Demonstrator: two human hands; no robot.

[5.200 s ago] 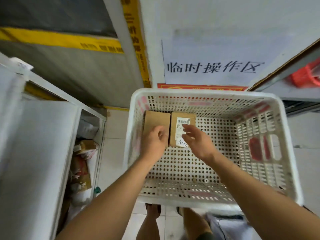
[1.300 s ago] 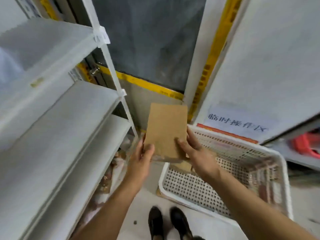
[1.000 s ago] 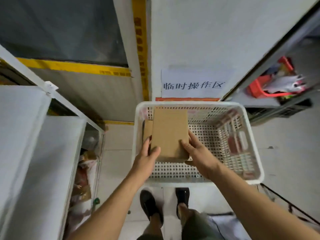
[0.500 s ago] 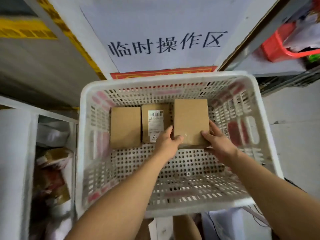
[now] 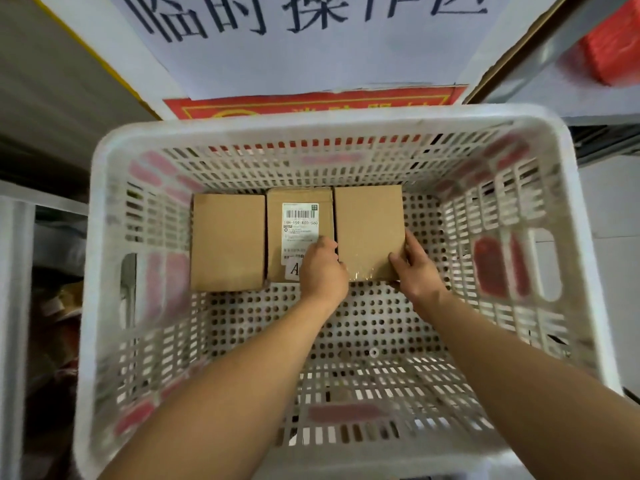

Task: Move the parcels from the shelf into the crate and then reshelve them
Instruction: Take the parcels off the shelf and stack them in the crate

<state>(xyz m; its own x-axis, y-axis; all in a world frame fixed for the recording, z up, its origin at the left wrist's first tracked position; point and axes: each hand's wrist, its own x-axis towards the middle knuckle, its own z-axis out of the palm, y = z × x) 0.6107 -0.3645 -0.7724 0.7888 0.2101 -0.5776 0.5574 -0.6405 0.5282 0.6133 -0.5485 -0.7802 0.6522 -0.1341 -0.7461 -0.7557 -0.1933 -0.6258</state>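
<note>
Three parcels in crate (image 5: pixel 104 237): third parcel (image 5: pixel 369 230) gripped by left hand (image 5: pixel 323 270) and right hand (image 5: pixel 414 268), fingers (image 5: pixel 412 242) curled; reshelving pending.

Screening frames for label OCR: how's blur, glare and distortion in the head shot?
Head view: the middle parcel's label is sharp enough to show its barcode, though the left hand covers its lower corner. The crate's near wall and side walls smear with blur. Wide-angle bowing curves the crate rim. Only glare: a small sheen on tape on the right parcel, held by the right hand.
</note>
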